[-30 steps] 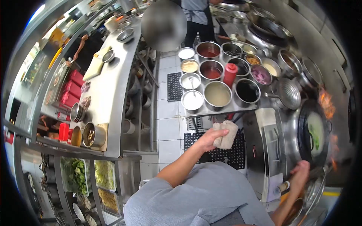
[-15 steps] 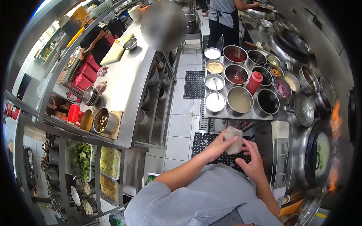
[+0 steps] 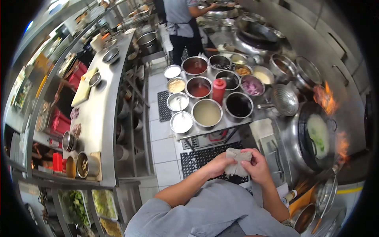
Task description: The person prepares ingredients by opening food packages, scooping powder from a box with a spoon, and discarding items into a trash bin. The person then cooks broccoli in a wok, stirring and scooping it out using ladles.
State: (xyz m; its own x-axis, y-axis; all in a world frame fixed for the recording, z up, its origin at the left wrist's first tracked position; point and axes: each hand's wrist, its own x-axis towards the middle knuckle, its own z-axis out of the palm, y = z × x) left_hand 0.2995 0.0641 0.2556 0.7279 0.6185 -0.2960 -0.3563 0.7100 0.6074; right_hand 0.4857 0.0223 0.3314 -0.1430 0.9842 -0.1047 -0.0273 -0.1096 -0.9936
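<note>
Both my hands hold a crumpled grey cloth [image 3: 237,162] in front of my chest, above a black floor mat. My left hand [image 3: 218,164] grips its left side and my right hand [image 3: 258,166] closes over its right side. To my right a wok [image 3: 316,136] with pale liquid and greens sits on a burner, with flames [image 3: 326,99] licking around its rim. A wire skimmer [image 3: 285,100] rests just beyond the wok.
A steel stand ahead carries several bowls of sauces and seasonings [image 3: 207,112] and a red squeeze bottle [image 3: 218,90]. A long steel counter [image 3: 98,118] runs along the left with bowls and a cutting board. Another person [image 3: 179,17] stands at the far stove. Ladles [image 3: 316,209] lie at lower right.
My right hand left the wok side and joined my left hand on the cloth. The cloth went from a folded block to a crumpled bundle held by both hands.
</note>
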